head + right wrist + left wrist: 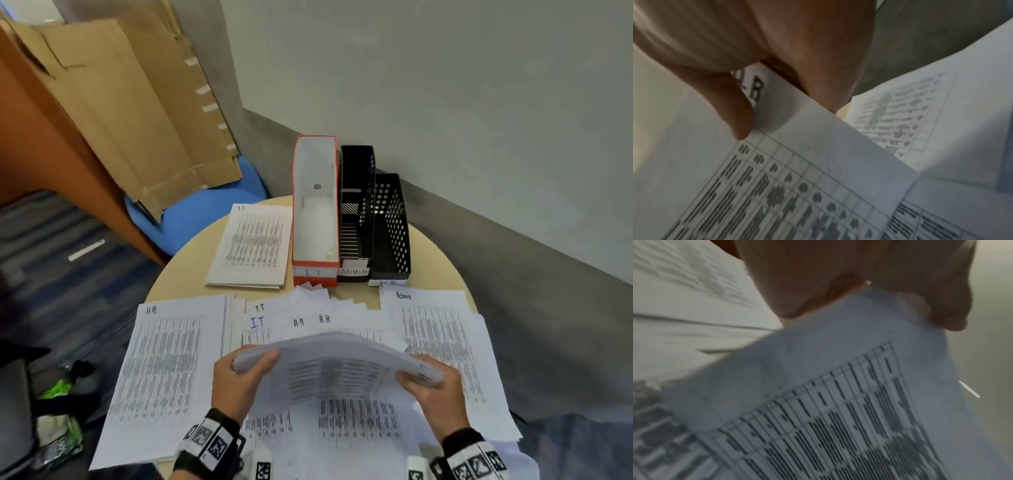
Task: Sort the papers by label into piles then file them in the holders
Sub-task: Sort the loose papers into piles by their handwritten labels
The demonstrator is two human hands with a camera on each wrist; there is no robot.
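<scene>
Head view, lower centre: both hands hold one thick sheaf of papers (pixel 337 368), bowed upward and lifted off the round table (pixel 191 253). Left hand (pixel 239 380) grips the sheaf's left end, thumb on top. Right hand (pixel 432 389) grips the right end, fingers curled round the edge.

Only the head view gives the layout. Mid-frame, three holders stand side by side, touching: red holder (pixel 315 272) labelled "IT", then a black holder (pixel 356 192) labelled "ADMIN", then a black mesh holder (pixel 392 219) whose label is partly cut off. A pile headed "IT" (pixel 251 245) lies just left of the red holder. Lower left, a pile headed "H-R" (pixel 161 370); right of frame, a pile headed "Admin" (pixel 442 339). Between them, beneath the raised sheaf, loose overlapping sheets (pixel 298 320) marked "IT" and "H-R".

Left wrist view, blurred: thumb and fingers (pixel 941 301) pinch the sheaf's corner, upper right of frame; printed table fills the lower half. No label readable here.

Right wrist view adds what the others lack: the thumb (pixel 735 110) presses the top sheet just beside handwriting ending in "R", partly covered. Another printed sheet (pixel 920 116) lies at right of frame.
</scene>
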